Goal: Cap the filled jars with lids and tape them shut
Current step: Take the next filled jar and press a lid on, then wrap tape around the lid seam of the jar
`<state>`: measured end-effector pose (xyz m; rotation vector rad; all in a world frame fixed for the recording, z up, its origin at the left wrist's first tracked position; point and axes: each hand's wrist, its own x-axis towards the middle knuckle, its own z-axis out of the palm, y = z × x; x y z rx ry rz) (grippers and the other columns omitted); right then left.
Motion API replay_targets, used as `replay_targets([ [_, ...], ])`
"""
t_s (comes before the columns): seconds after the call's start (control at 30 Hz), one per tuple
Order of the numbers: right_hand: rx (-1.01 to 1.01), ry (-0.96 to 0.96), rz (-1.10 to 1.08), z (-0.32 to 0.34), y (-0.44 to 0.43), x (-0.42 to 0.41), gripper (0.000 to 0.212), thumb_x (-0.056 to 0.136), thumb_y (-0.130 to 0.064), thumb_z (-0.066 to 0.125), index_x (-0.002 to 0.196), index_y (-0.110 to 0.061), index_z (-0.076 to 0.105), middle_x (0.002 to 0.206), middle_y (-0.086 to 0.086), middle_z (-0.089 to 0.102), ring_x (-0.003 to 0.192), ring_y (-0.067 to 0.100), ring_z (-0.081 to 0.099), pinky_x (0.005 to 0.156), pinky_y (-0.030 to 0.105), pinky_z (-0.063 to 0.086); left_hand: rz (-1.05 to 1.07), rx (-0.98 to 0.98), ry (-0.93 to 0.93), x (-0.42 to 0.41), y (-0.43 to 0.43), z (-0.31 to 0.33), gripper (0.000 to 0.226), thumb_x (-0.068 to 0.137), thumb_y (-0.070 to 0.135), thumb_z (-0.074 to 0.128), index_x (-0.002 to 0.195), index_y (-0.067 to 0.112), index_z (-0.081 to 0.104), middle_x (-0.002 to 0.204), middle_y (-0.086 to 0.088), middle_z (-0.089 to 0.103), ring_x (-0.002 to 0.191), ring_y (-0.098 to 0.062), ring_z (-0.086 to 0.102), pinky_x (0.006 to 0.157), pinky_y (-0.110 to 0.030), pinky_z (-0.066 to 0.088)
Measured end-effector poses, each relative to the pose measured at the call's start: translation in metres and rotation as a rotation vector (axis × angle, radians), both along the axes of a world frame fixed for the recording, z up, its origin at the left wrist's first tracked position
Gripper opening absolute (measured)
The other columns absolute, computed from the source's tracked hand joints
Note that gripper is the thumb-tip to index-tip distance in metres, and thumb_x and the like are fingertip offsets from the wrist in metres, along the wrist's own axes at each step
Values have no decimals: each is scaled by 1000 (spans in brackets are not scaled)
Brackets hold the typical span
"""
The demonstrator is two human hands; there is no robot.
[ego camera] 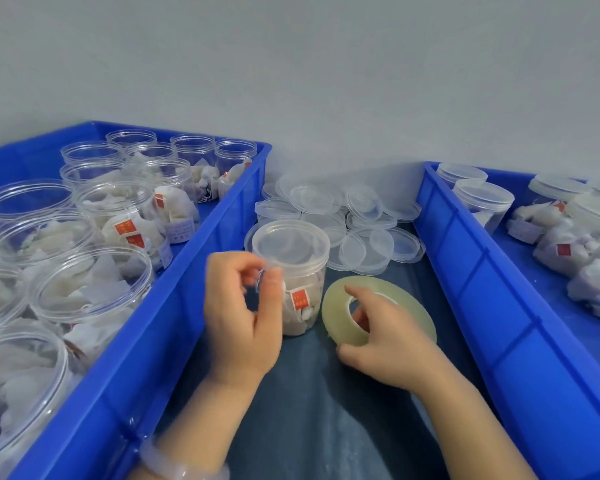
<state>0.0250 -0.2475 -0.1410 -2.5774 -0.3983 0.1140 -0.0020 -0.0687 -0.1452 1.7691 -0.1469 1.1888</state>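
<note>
Left grip: my left hand has thumb and forefinger pinched on a small clear tape end; it is blurred, so I cannot make out its length.
Right grip: my right hand holds the tape roll, fingers hooked through its core, thumb on the outer rim, forefinger laid across the top face.
Roll's pose: tilted, with its open face turned up towards me.
Left bin: a blue bin packed with open filled jars, none of them capped; its wall runs close along my left wrist.
Right bin: a second blue bin holding capped jars, some upright and some on their sides.
Loose lids: a heap of clear lids just behind the jar, between the two bins, against the grey wall.
Wrist: a pale bracelet on my left arm.
Open room: a dark table strip between the bin walls, narrow at the lids and widening towards me; both forearms lie over it.
Jar: the filled jar stands upright on that strip with its lid already seated.
Jar to grips: my left pinch sits at the jar's left side just under the lid's edge; the roll is just beside the jar on its right.
</note>
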Motion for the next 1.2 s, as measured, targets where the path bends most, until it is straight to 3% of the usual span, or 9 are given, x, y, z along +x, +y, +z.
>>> replay_targets([
  [0.1,303,-82,-63,1,-3,-10,76,61,-34,65,131,-49,39,92,-20,53,83,1,56,66,14,40,-252,141,163,-16,-7,0,22,87,30,57,76,13,65,68,9,56,60,-4,52,57,-10,39],
  [0.2,565,-149,-25,5,-2,-22,67,60,-28,66,107,-71,43,97,-26,58,81,3,61,63,14,47,-316,169,391,-18,-23,-5,28,79,21,75,107,17,70,89,14,63,67,-6,59,61,-9,46],
  [0.33,692,-99,18,7,0,-28,60,67,-20,74,106,-60,53,95,-17,63,74,11,65,65,25,54,-358,19,402,-14,-25,-9,41,76,6,78,112,23,70,94,12,69,69,-5,64,64,-10,50],
  [0.6,640,-142,-16,2,4,-28,55,72,-13,79,116,-33,55,91,-20,59,69,5,59,67,14,45,-282,35,289,-15,-24,-8,12,75,16,70,85,15,78,78,14,71,69,-2,68,66,-21,56],
  [0.73,594,-199,-21,1,6,-29,52,74,-13,78,115,-36,55,96,-15,60,75,8,62,68,15,45,-310,13,377,-17,-25,-10,12,82,20,61,83,13,72,77,8,69,69,-10,69,66,-36,57],
  [0.87,537,-281,3,0,10,-29,42,77,-16,76,98,-46,56,102,-24,57,86,-2,56,76,9,40,-315,55,390,-17,-26,-8,12,86,21,54,83,15,64,82,11,63,74,-14,66,68,-41,56],
  [0.93,502,-337,-6,0,11,-29,39,78,-17,75,94,-47,56,100,-23,56,92,-7,52,78,4,36,-308,98,357,-18,-27,-6,11,88,19,52,82,15,61,81,10,62,73,-13,64,68,-41,54],
  [1.07,451,-324,-24,2,14,-27,37,83,-29,69,107,-51,51,122,-12,53,118,-1,46,88,-1,31,-268,201,256,-19,-26,-4,11,89,10,53,80,13,59,76,11,58,72,-9,56,69,-33,49],
  [1.2,309,-205,66,5,7,-27,53,80,-58,47,131,-46,44,130,-23,44,122,-13,34,93,-4,22,-222,121,333,-17,-23,-6,13,88,18,52,78,26,55,75,11,57,73,-10,55,66,-17,42],
])
